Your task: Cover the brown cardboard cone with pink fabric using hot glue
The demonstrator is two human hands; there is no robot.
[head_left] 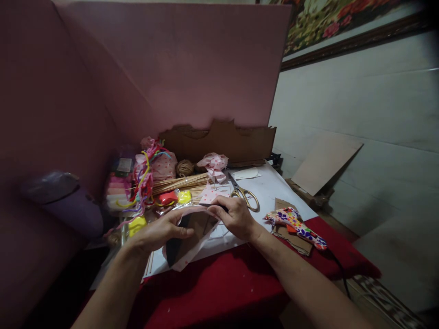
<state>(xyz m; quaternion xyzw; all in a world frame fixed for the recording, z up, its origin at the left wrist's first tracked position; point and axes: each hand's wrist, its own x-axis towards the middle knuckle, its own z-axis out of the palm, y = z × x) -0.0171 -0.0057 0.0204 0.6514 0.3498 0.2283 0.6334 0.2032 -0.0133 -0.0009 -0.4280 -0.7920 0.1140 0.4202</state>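
Both my hands hold a flat brown cardboard piece (197,228) wrapped in pink dotted paper (187,260), above a white sheet (270,187) on the red table. My left hand (156,233) grips its left side with the thumb laid across the top. My right hand (233,217) presses on its upper right edge, fingers curled together over the pink paper. Gold-handled scissors (245,195) lie just beyond my right hand.
A colourful patterned glue gun (297,224) lies on cardboard scraps at the right, its cord trailing off. Bamboo sticks (180,183), twine ball (185,167), pipe cleaners (146,180), pink ribbon (214,164) and clay packets (174,197) crowd the left. Cut cardboard (222,141) stands behind, before pink boards.
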